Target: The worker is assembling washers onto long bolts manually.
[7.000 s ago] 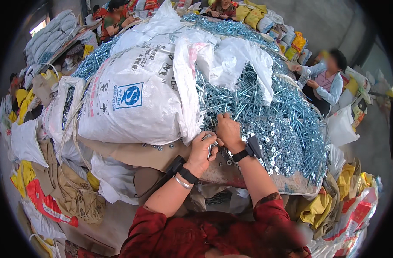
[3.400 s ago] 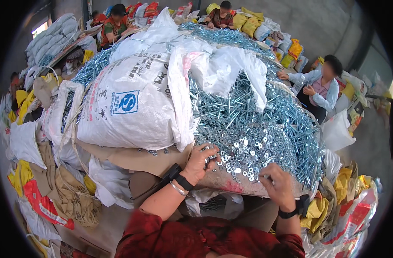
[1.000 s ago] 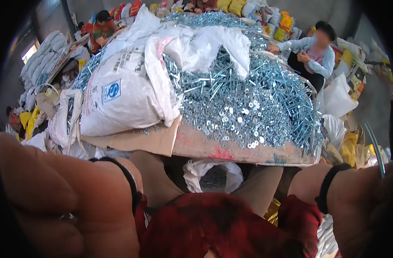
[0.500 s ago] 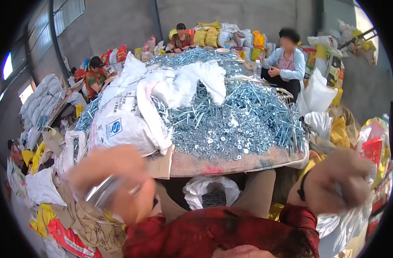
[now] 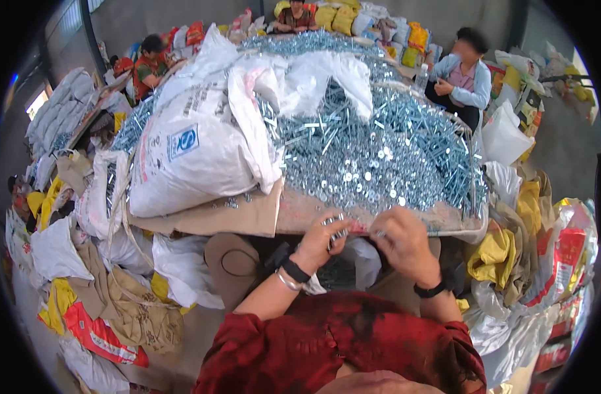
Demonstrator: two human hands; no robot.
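My left hand [image 5: 321, 243] is curled around several shiny metal pieces [image 5: 337, 231], too small to make out as bolts or washers. Close beside it, my right hand [image 5: 405, 241] has its fingers pinched together; what they hold is hidden. Both hands are at the near edge of the table [image 5: 307, 213]. Just beyond them lies a heap of small washers [image 5: 363, 171], with long zinc-coloured bolts [image 5: 438, 134] piled behind and to its right. Below my hands, between my knees, a white bag [image 5: 364, 257] is partly covered by them.
A big white woven sack [image 5: 202, 157] lies on the table's left, over a cardboard sheet [image 5: 248, 217]. A plastic bottle [image 5: 421, 77] stands at the far right by a seated person [image 5: 461, 82]. Two more people sit farther back. Sacks [image 5: 494, 253] crowd both sides.
Both hands have come inward from wide apart and now meet at the table edge. The left still holds metal pieces. My view has tilted downward.
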